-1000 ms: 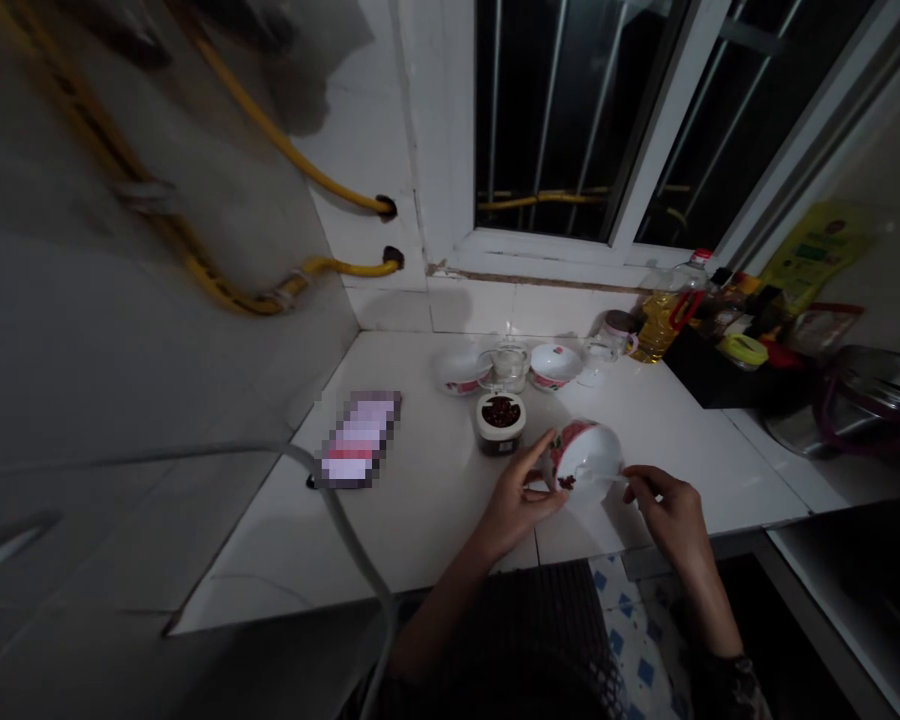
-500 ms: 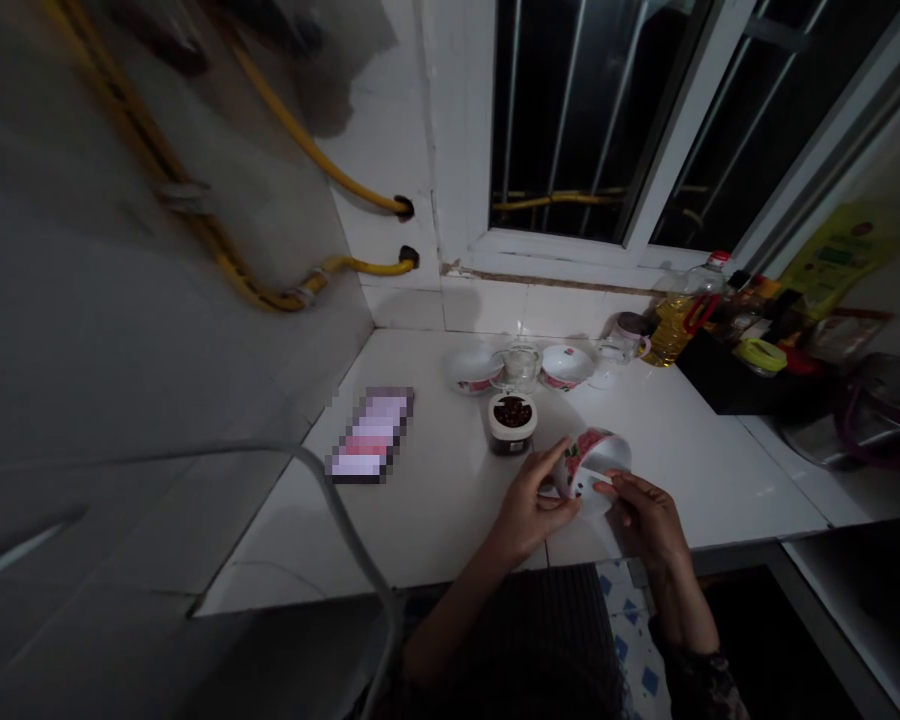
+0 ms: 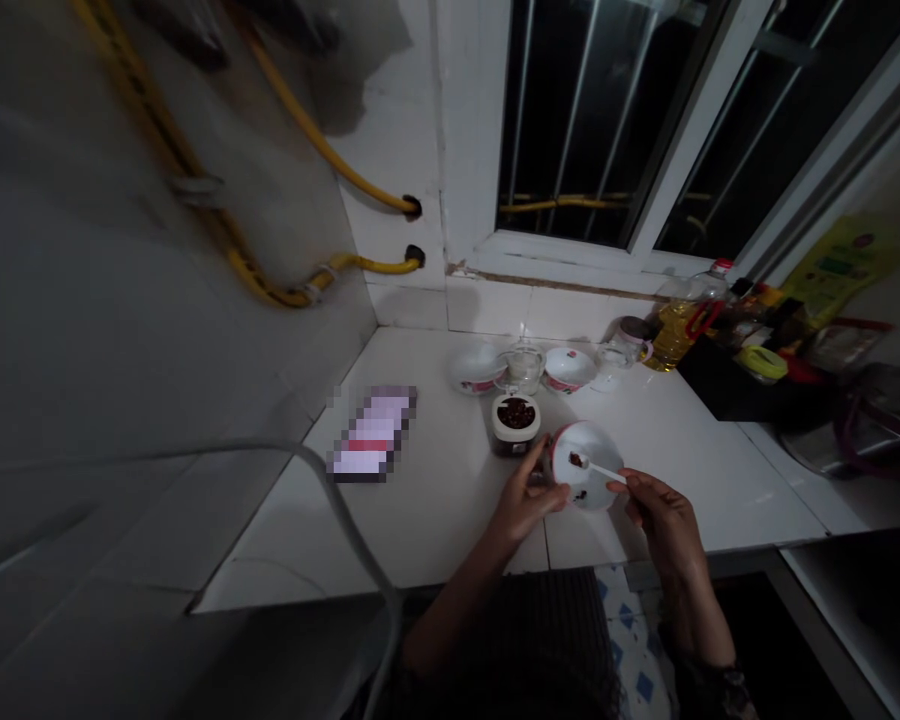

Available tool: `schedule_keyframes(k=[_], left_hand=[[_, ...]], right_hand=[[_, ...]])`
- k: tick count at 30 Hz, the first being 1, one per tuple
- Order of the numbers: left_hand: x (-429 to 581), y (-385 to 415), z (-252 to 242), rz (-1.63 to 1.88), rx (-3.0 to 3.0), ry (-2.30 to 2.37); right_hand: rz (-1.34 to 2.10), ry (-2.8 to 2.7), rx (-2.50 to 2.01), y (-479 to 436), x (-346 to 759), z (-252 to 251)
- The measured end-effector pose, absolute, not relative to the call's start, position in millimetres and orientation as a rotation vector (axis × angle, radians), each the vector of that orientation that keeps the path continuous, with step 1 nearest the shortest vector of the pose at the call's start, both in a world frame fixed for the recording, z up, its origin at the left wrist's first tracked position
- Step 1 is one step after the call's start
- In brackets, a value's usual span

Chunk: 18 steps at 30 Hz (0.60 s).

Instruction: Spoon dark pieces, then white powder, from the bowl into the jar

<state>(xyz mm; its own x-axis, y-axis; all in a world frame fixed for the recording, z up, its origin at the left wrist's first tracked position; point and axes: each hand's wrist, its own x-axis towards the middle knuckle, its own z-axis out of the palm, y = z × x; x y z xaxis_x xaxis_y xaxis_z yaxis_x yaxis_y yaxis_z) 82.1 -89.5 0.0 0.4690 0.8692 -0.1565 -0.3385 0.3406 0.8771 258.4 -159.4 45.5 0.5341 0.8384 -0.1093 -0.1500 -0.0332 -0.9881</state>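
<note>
My left hand grips the left side of a white bowl with a red rim, which is tilted so its inside faces me. A white spoon is pinched in my right hand, and its head reaches into the bowl. Dark brown bits cling to the spoon's head and to the bowl's inner wall. Just behind my left hand stands an uncovered jar with a white rim, filled with a dark, chunky food.
Two flowered bowls and a glass jar line the back wall. An oil bottle and a black condiment box stand at right. A phone lies at left; a grey hose arches over the counter's front edge.
The bowl has turned so that its inside faces me more. My right hand has drawn slightly right and down, bringing more of the spoon and the brown bits into sight.
</note>
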Motion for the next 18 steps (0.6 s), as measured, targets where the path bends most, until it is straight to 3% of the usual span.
schedule_keyframes(k=[18], left_hand=[[85.7, -86.2, -1.9, 0.867, 0.828, 0.751]], right_hand=[[0.831, -0.833, -1.341, -120.6, 249.0, 84.2]])
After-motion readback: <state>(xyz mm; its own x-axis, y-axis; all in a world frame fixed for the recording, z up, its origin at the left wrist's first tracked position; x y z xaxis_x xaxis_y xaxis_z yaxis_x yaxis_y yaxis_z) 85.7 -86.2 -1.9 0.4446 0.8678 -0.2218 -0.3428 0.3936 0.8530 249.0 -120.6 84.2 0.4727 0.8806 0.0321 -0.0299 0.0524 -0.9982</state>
